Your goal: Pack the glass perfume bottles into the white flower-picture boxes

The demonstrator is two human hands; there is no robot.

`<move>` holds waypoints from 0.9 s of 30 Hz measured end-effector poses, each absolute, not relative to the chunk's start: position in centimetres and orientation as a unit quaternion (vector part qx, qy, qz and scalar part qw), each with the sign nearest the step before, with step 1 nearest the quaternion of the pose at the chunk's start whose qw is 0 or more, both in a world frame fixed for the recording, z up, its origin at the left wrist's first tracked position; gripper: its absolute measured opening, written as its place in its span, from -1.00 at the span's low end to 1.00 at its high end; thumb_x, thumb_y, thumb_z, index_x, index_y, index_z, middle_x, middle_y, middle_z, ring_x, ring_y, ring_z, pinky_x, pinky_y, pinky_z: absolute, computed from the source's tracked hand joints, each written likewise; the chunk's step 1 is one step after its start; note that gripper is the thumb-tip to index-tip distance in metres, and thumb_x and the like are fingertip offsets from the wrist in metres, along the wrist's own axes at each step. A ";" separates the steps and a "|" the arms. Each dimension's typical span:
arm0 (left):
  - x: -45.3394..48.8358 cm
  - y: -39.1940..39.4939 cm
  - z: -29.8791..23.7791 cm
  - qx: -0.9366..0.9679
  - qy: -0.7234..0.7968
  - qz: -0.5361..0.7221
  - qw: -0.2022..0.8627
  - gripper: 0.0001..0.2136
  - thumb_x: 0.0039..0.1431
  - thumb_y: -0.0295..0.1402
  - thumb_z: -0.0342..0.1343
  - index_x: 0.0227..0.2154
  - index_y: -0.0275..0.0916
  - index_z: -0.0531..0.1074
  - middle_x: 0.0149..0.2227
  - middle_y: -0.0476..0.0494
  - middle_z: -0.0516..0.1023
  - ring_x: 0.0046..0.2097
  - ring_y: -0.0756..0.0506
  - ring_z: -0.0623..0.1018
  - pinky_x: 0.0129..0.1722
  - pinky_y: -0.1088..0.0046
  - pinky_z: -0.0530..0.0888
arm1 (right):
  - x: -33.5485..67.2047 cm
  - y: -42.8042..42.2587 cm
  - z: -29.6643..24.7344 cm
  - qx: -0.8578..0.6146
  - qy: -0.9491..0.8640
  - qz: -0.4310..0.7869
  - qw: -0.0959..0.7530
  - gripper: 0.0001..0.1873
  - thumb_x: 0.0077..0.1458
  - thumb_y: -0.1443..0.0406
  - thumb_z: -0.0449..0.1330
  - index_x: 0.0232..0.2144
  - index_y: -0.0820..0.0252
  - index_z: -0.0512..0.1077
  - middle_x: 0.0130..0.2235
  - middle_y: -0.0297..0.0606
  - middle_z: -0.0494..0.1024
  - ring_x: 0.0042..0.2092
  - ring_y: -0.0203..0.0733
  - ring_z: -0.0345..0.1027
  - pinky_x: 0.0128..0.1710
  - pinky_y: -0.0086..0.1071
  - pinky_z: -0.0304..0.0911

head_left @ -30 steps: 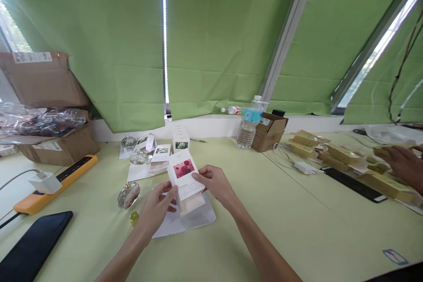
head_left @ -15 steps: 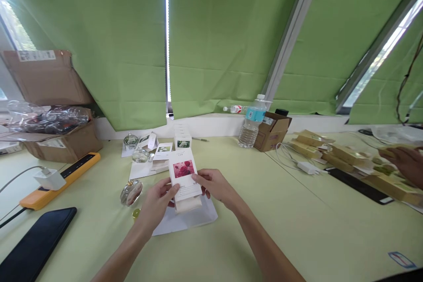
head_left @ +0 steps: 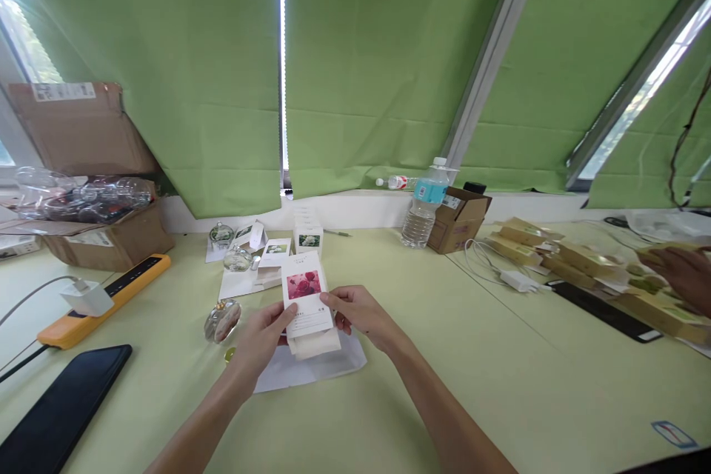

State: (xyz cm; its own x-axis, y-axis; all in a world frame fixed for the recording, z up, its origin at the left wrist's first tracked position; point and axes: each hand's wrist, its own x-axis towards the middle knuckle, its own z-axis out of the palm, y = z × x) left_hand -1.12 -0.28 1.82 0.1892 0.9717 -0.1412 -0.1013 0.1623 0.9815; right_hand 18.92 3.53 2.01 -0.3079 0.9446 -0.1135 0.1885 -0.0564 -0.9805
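Note:
Between my two hands is a white paper box (head_left: 306,309) with a picture of pink-red roses; a flap hangs out at its near end. My left hand (head_left: 265,337) pinches its left edge, thumb on the front. At the right edge my right hand (head_left: 364,315) grips it the same way, fingers partly hidden behind. Below lies a white sheet of paper (head_left: 316,374) on the table. Left of my left hand sits a round glass bottle (head_left: 222,321) with a gold top, near a small green-gold cap (head_left: 229,355).
Behind are more glass bottles (head_left: 238,259) and white boxes (head_left: 308,239). At left lie a phone (head_left: 61,407), an orange power strip (head_left: 105,304) and a carton (head_left: 108,237). A water bottle (head_left: 425,207) stands at the back. Another person's hand (head_left: 681,274) is over yellow boxes (head_left: 589,261) at right.
The box has tilted a little and moved slightly left and down, and its flap shows at a different angle. Both hands keep hold of it.

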 end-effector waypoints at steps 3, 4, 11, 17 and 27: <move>-1.1 -0.3 1.7 0.475 0.455 0.440 0.611 -0.56 0.09 -0.09 0.14 -0.04 -0.26 0.45 -0.11 -0.21 0.58 -0.15 -0.19 0.57 -0.20 0.30 0.51 | 18.9 3.7 1.6 -0.482 -0.595 0.546 0.340 -0.51 -0.07 -0.10 0.23 -0.46 0.26 0.43 -0.60 -0.39 0.34 -0.58 -0.40 0.18 -0.63 -0.52 0.08; -1.0 -0.3 1.7 0.473 0.454 0.439 0.614 -0.56 0.09 -0.10 0.15 -0.04 -0.26 0.45 -0.11 -0.22 0.58 -0.15 -0.19 0.57 -0.20 0.31 0.52 | 18.9 3.7 1.5 -0.483 -0.597 0.545 0.338 -0.50 -0.06 -0.10 0.22 -0.46 0.26 0.43 -0.60 -0.39 0.34 -0.58 -0.40 0.18 -0.63 -0.52 0.08; -1.3 0.1 1.3 0.425 0.484 0.471 0.603 -0.55 0.07 -0.13 0.19 -0.02 -0.27 0.42 -0.14 -0.25 0.59 -0.16 -0.19 0.58 -0.20 0.31 0.53 | 18.9 3.1 2.6 -0.452 -0.628 0.527 0.351 -0.43 0.05 -0.07 0.14 -0.04 0.20 0.40 -0.39 -0.29 0.46 -0.50 -0.36 0.28 -0.57 -0.50 0.19; -1.7 0.6 0.6 0.394 0.477 0.476 0.626 -0.55 0.05 -0.13 0.21 -0.04 -0.29 0.43 -0.12 -0.26 0.57 -0.15 -0.20 0.57 -0.21 0.34 0.54 | 19.3 2.4 3.8 -0.380 -0.693 0.532 0.303 -0.11 -0.09 0.14 0.35 0.25 0.03 0.08 -0.15 -0.24 0.53 -0.25 -0.21 0.39 -0.25 -0.33 0.32; -1.6 0.3 0.9 0.407 0.469 0.468 0.629 -0.57 0.05 -0.09 0.19 -0.11 -0.30 0.47 -0.20 -0.26 0.59 -0.25 -0.16 0.60 -0.31 0.39 0.54 | 18.2 2.3 3.1 -0.405 -0.754 0.395 0.334 -0.46 -0.01 0.21 0.25 0.07 0.11 0.37 -0.27 -0.34 0.58 -0.30 -0.20 0.37 -0.25 -0.33 0.29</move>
State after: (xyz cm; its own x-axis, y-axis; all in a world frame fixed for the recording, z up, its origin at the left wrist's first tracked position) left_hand -1.57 0.30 0.93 0.1225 0.9701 -0.2093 -0.2068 0.2312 0.9507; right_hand 18.25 2.31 3.11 -0.4480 0.8748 0.1843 0.3472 0.3602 -0.8659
